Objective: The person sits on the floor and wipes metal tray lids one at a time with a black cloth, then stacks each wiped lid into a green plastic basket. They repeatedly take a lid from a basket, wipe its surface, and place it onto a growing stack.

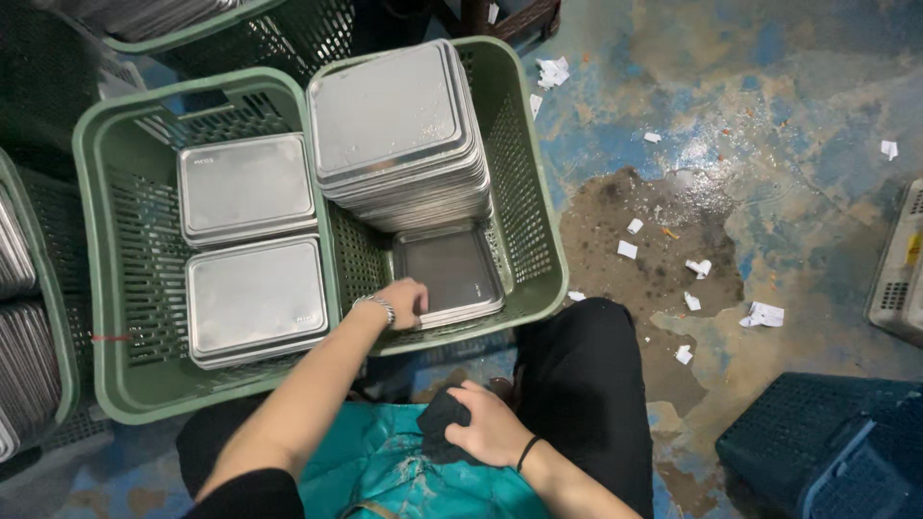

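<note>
free: above low trays [450, 272] | blocked: tall tray stack [399, 135] behind, crate wall [527, 211] rt

Two crates sit side by side on the floor [788, 86] before me. The left crate [106, 240] holds two tray piles, one behind the other. The right crate [524, 192] holds a tall tray stack [394, 125] at the rear and a low tray pile [452, 274] in front, under my left hand [402, 300].

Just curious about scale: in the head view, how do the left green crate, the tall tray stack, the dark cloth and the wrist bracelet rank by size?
1. Left green crate.
2. Tall tray stack, though it stands nearer the camera.
3. Dark cloth in the right hand.
4. Wrist bracelet on the left hand.
</note>
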Demonstrator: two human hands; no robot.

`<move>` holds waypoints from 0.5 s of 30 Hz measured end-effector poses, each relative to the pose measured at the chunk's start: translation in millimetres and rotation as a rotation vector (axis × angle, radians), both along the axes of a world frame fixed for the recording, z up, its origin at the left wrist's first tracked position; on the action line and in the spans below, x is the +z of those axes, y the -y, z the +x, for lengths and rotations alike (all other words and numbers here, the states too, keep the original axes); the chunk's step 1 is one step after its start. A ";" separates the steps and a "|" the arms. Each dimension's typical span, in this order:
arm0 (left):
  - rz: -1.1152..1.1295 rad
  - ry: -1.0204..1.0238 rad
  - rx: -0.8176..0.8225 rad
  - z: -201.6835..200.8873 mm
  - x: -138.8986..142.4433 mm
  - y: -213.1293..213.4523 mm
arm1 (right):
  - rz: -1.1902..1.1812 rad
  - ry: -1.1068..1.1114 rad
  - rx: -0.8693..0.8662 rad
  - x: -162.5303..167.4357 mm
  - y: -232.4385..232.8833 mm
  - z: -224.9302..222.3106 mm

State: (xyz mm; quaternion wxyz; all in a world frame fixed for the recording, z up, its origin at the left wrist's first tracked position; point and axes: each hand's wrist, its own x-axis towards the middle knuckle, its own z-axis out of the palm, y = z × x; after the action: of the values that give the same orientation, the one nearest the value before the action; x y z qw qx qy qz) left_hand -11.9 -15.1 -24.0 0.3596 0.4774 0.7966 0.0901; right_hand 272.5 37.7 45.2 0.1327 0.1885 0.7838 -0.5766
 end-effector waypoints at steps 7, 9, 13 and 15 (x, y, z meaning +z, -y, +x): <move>-0.350 0.572 0.947 -2.6 -14.5 -6.8 | -0.021 -0.030 0.003 14.6 0.4 -8.7; -0.288 0.846 1.059 -2.4 -19.0 -8.2 | -0.049 0.012 0.003 17.9 -0.4 -12.1; 0.025 1.236 1.414 -8.9 -6.9 -10.8 | -0.107 0.083 0.018 18.5 -2.0 -17.5; 0.124 1.181 1.435 -6.2 10.1 -14.2 | -0.068 0.042 -0.008 15.7 -1.5 -18.2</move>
State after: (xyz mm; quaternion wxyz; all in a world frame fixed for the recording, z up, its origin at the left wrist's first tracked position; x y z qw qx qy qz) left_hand -18.2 -0.9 -13.9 0.5388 -0.2340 0.5826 0.5616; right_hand 254.3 39.2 60.9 0.1530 0.1990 0.7600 -0.5995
